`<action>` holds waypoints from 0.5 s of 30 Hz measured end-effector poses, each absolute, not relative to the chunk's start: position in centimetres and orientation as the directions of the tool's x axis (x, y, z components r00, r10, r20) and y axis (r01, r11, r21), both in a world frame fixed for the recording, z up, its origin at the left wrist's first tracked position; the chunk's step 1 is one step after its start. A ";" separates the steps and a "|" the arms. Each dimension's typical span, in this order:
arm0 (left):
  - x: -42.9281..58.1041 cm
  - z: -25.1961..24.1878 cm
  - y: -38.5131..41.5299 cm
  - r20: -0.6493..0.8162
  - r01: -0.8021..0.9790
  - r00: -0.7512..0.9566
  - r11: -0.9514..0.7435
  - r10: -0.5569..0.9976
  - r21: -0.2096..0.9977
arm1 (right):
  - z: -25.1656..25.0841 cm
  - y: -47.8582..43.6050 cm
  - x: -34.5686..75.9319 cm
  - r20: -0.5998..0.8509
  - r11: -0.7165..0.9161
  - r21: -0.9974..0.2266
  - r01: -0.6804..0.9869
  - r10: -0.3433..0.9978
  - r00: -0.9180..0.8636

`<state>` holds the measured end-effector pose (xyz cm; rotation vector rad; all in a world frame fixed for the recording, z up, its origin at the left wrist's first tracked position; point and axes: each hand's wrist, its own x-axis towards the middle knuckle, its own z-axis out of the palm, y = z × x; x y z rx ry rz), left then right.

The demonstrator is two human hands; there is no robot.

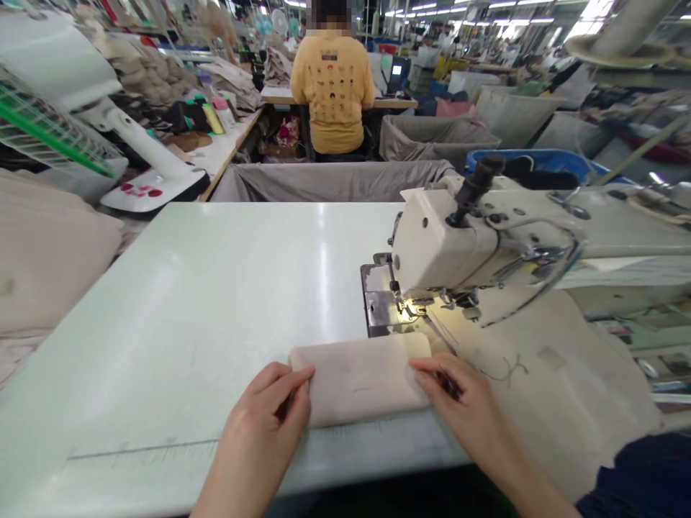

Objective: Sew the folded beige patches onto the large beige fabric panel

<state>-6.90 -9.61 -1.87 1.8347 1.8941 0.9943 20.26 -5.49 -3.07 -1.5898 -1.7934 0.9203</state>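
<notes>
The left hand (264,416) and right hand (467,396) pinch opposite ends of the beige fabric (359,381) between them, partly hiding its edges. Beyond the right hand, the sewing machine (432,248) is cut off rightward.

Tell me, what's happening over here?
Somebody is holding a folded beige cloth on a pale table. The left hand pinches its left end and the right hand its right end. The cloth lies just in front of the lit part of a sewing machine. Farther ahead, another person in a yellow shirt sits facing away.
</notes>
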 end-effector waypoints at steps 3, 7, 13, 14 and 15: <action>-6.9 -1.8 -9.6 0.230 0.750 -0.123 -0.061 0.965 0.658 | -3.0 -5.4 20.3 -0.052 0.037 -0.802 0.596 0.990 -0.133; -7.0 -1.9 -9.8 0.220 0.760 -0.125 -0.049 0.967 0.648 | -3.1 -5.2 20.3 -0.080 0.019 -0.807 0.590 0.987 -0.141; -7.3 -2.3 -9.8 0.208 0.788 -0.094 -0.055 0.974 0.613 | -3.1 -5.0 20.2 -0.102 0.007 -0.798 0.602 0.984 -0.146; -7.3 -2.2 -9.8 0.214 0.796 -0.085 -0.063 0.973 0.602 | -3.1 -5.0 20.2 -0.103 0.009 -0.792 0.611 0.984 -0.148; -7.2 -2.2 -9.8 0.224 0.805 -0.072 -0.076 0.972 0.588 | -3.1 -4.9 20.2 -0.103 0.013 -0.785 0.620 0.983 -0.152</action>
